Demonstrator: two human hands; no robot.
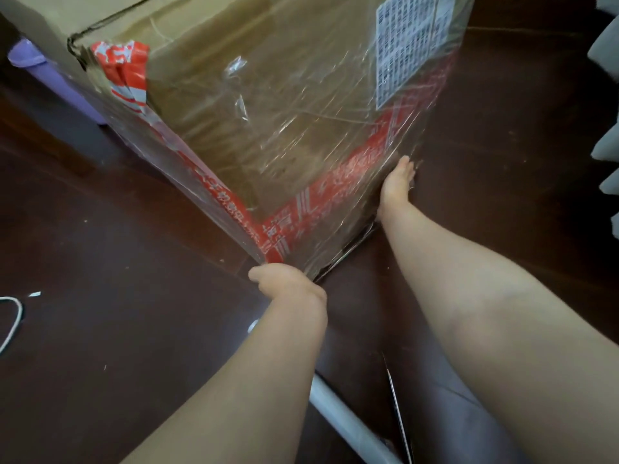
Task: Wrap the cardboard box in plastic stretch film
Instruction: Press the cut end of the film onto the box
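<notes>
Cardboard box (234, 145) is standing on the dark floor (100, 329), filling the view from 9 o'clock round to 1 o'clock, with its nearest lower corner pointing toward me just below centre. Stretch film (301, 95) is lying wrinkled and glossy over both faces in view, covering the red-and-white tape (335, 185) and the white label (412, 45); the card at 11 o'clock is showing bare. My left hand (288, 286), at 6 o'clock, is curling round that nearest corner, with the fingers tucked out of sight beneath it. I am judging it to be gripping the box, but I cannot tell whether film is also caught under the fingers. My right hand (398, 179), at 2 o'clock, is lying flat with straight fingers against the lower edge of the right face, pressing film to card and grasping nothing. Handling judgement: the box is looking large and stiff and probably awkward to turn. I am therefore favouring holds at corners and bottom edges, where the card is strongest, and avoiding mid-panel, which may bow. The film is looking thin, clingy and prone to tearing over sharp corners, so flat palms are suiting it better than fingertips. A white tube (348, 423), possibly the roll, is lying at 5 o'clock between my forearms.
</notes>
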